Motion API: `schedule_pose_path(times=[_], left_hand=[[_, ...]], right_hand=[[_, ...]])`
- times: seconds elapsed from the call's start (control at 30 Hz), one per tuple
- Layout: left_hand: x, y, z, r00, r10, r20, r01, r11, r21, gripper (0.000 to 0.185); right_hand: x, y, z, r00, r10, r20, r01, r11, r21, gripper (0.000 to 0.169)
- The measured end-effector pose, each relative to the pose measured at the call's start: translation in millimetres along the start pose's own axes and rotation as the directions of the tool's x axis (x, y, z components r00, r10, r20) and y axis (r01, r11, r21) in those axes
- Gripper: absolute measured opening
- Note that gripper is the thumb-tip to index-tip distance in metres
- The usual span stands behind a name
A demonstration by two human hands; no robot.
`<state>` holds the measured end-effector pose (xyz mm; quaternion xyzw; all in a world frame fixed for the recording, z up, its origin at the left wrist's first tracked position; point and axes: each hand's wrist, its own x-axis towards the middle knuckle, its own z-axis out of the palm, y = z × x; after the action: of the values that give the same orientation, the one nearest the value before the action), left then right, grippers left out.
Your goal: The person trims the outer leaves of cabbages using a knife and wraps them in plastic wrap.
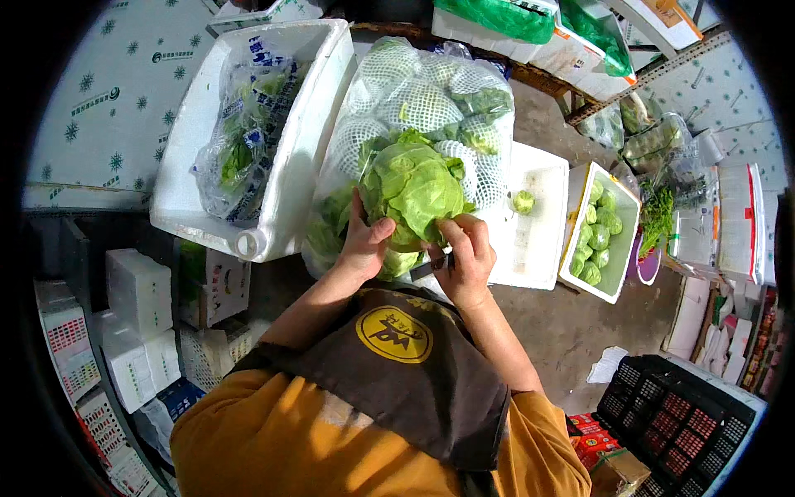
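A round, leafy green head of lettuce or cabbage is held up in front of me. My left hand supports its lower left side, thumb up against the leaves. At the lower right, the bent fingers of my right hand grip the edge of its outer leaves. A small dark object shows by those fingers, too hidden to name. Behind the head lies a large clear plastic bag of similar heads, many in white foam nets. Loose green leaves show below my hands.
Left stands a white foam box with bagged greens. On the right are a white foam box holding a small green ball and another box of wrapped green heads. Black plastic crates stand lower right.
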<state>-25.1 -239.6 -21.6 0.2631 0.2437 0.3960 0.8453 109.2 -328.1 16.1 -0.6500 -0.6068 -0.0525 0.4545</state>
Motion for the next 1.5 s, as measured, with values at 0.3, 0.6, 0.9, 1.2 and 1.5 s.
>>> schedule_pose_path(times=[0.3, 0.6, 0.9, 1.2, 1.5], left_hand=[[-1.7, -2.7, -23.0, 0.996, -0.05, 0.076, 0.049, 0.999, 0.016, 0.105], [-12.3, 1.4, -49.4, 0.979, -0.198, 0.044, 0.203, 0.962, -0.182, 0.092], [-7.6, 2.9, -39.8, 0.991, 0.031, -0.133, -0.036, 0.999, -0.034, 0.084], [-2.4, 4.9, -14.4, 0.995, 0.014, -0.102, -0.021, 0.998, -0.066, 0.09], [-7.5, 8.7, -23.7, 0.99, -0.125, 0.072, 0.144, 0.89, -0.433, 0.068]], right_hand=[[60.5, 7.7, -8.4, 0.94, 0.275, -0.202, -0.249, 0.958, 0.145, 0.005], [7.4, 153.7, 90.4, 0.73, 0.659, 0.18, -0.674, 0.738, 0.035, 0.025], [29.5, -7.1, 20.1, 0.966, 0.121, 0.228, -0.172, 0.96, 0.22, 0.076], [46.6, 4.0, 3.8, 0.909, 0.341, -0.239, -0.322, 0.94, 0.116, 0.008], [52.8, 107.9, 51.8, 0.811, 0.58, -0.078, -0.517, 0.773, 0.368, 0.012]])
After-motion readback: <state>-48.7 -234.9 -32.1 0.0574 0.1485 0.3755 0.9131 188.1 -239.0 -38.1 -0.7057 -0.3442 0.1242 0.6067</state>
